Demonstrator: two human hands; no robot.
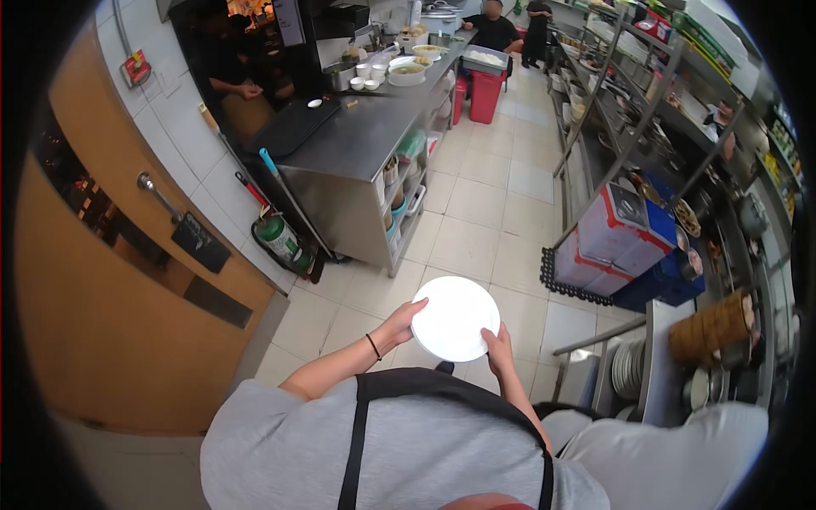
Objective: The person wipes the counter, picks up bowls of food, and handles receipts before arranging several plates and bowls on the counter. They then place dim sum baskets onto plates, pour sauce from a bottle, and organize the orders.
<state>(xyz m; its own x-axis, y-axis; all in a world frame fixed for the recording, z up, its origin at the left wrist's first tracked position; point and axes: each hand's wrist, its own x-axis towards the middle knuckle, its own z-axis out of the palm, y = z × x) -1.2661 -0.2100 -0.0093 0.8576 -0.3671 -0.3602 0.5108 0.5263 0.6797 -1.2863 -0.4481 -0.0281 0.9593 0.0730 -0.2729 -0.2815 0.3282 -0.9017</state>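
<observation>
A round white plate [456,318] is held out in front of me over the tiled floor, its face turned up. My left hand [403,322] grips its left rim, the thumb lying on top. On the lower right rim, my right hand [499,347] is closed with its thumb over the edge. The fingers beneath the plate are hidden.
To the left stand a wooden door [110,314], a fire extinguisher [280,239] and a steel counter [361,140] bearing a black tray [287,127] and bowls. On the right are stacked boxes [602,234], bamboo steamers [710,331] and stacked plates [628,371]. People [495,32] are farther back.
</observation>
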